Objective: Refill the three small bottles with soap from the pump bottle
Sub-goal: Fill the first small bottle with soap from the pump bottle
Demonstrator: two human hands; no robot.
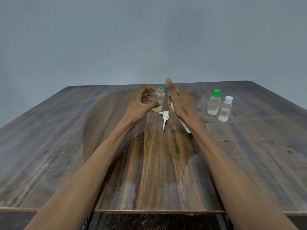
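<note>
At the table's far middle, keep your left hand clamped on the open small bottle while your right hand, wrapped around the tilted pump bottle, pours slowly into its neck.

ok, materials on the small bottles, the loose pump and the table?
Bottle in the left hand: clear glossy plastic by the look, you see through it to pale liquid at the bottom. The two standing bottles: the same, with opaque green and white caps. Pump: opaque white plastic. Table: wood-grain top, probably laminate, scuffed with a dull sheen.
</note>
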